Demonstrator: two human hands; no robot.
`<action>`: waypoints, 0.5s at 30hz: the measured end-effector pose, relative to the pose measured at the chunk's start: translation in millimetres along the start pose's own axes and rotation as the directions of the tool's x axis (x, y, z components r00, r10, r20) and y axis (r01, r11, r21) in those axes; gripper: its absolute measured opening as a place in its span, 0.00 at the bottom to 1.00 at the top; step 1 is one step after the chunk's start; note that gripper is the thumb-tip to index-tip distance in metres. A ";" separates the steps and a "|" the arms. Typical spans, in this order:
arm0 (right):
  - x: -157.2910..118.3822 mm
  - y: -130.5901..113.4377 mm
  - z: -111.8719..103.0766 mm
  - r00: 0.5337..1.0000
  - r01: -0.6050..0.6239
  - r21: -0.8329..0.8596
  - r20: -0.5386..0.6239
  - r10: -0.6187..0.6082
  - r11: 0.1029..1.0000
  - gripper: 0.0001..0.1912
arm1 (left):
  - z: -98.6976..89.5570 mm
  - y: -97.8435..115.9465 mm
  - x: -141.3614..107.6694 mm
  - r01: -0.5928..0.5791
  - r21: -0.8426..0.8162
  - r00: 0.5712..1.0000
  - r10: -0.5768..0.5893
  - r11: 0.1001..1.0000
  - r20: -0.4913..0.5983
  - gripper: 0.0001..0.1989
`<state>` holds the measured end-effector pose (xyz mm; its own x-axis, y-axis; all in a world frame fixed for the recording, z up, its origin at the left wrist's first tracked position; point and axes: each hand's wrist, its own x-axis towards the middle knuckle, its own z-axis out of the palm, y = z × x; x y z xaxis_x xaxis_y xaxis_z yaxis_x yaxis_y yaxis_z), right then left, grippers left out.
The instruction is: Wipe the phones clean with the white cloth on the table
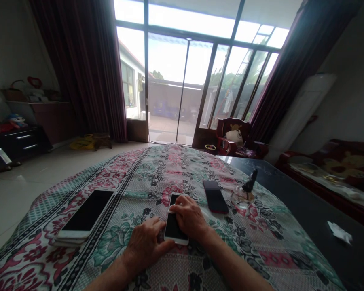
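A white-framed smartphone (pixel 172 228) with a dark screen lies on the patterned tablecloth in front of me. My left hand (pixel 147 238) steadies it, fingers along its left edge and thumb at its bottom edge. Over the upper part of the screen, my right hand (pixel 189 216) is closed with its fingertips pressed down. A small white bit shows under those fingertips, too little to name. Right of the hands lies a dark phone with a red edge (pixel 215 197). To the left, another white phone (pixel 86 214) rests on top of a small stack.
A clear glass bottle with a black top (pixel 243 196) stands right of the dark phone. Beyond the cloth is a black tabletop (pixel 303 202) with a crumpled white paper (pixel 339 233). Wooden chairs (pixel 233 135) and a glass door stand farther back.
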<state>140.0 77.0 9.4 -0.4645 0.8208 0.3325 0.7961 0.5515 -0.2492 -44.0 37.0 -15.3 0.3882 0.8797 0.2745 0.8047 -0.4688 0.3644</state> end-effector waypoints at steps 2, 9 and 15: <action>7.8 4.0 0.1 1.000 -0.027 -0.013 -0.015 0.027 1.000 0.13 | -0.9 0.2 0.1 0.007 -0.002 1.000 -0.007 1.000 0.008 0.14; 32.1 15.7 4.9 0.979 -0.197 -0.076 -0.064 0.193 0.977 0.14 | 0.0 -2.3 -0.9 -0.018 -0.013 1.000 0.018 1.000 0.006 0.16; 29.2 19.6 8.8 0.968 -0.238 -0.064 -0.096 0.232 0.969 0.15 | -12.5 -3.0 4.9 -0.002 -0.054 0.995 0.008 0.999 0.101 0.13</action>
<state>138.7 113.1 6.2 -0.2279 0.9081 0.3514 0.9072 0.3291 -0.2622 -50.2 41.8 -3.9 0.4380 0.8796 0.1857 0.7782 -0.4743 0.4116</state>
